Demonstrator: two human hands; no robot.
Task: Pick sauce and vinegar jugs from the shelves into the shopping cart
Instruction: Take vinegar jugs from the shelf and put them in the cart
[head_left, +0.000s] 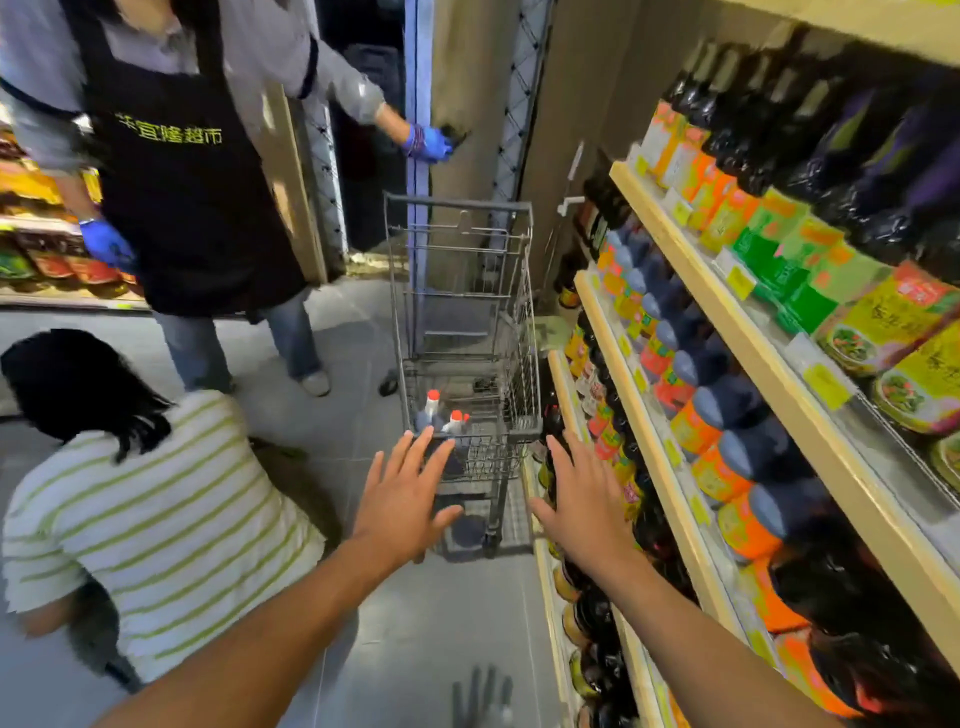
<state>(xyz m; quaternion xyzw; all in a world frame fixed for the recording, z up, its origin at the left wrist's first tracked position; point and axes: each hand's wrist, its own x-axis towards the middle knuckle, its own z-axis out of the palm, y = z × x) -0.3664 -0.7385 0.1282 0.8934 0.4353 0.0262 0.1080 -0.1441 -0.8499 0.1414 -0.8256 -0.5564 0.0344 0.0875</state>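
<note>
A grey wire shopping cart (511, 332) stands in the aisle ahead of me, and inside it are a few jugs with red-and-white caps (441, 415). My left hand (402, 499) is stretched out flat, fingers spread, just short of the cart's near rim, holding nothing. My right hand (582, 501) is likewise flat and empty, between the cart and the shelves. Along the right run wooden shelves (670, 260) packed with dark sauce and vinegar jugs (727, 410) bearing orange and green labels.
A person in a black apron and blue gloves (187, 182) stands at the far left beyond the cart. Another person in a green-striped white shirt (150, 525) crouches on the floor at my left. More shelves of goods (47, 260) line the far left.
</note>
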